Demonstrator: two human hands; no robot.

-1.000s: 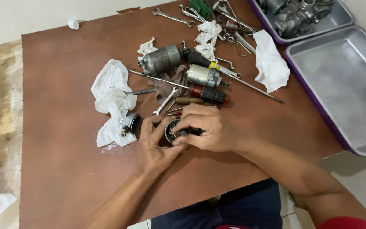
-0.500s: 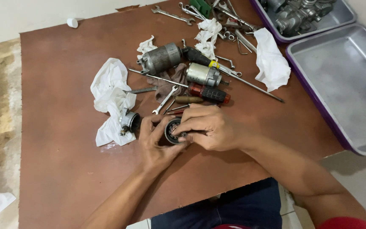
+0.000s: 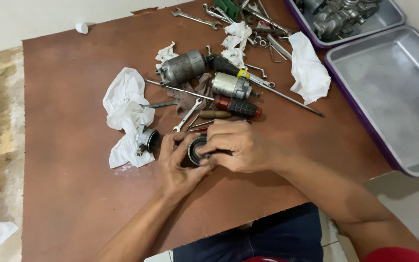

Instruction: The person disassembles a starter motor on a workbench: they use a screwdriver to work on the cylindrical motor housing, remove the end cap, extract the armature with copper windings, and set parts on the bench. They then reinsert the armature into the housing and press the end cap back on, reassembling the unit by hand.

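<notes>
Both hands stay as before, the left hand (image 3: 178, 162) cupping the round black metal part (image 3: 197, 149) low on the brown surface (image 3: 64, 126), the right hand (image 3: 236, 145) closed over it, tools and white rags (image 3: 124, 109) beyond unmoved.

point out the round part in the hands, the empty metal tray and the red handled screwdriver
round part (image 3: 197, 149), head view, on its dark rim between the hands
metal tray (image 3: 403, 106), head view, on its bare floor
screwdriver (image 3: 236, 106), head view, on its red-and-black handle
</notes>
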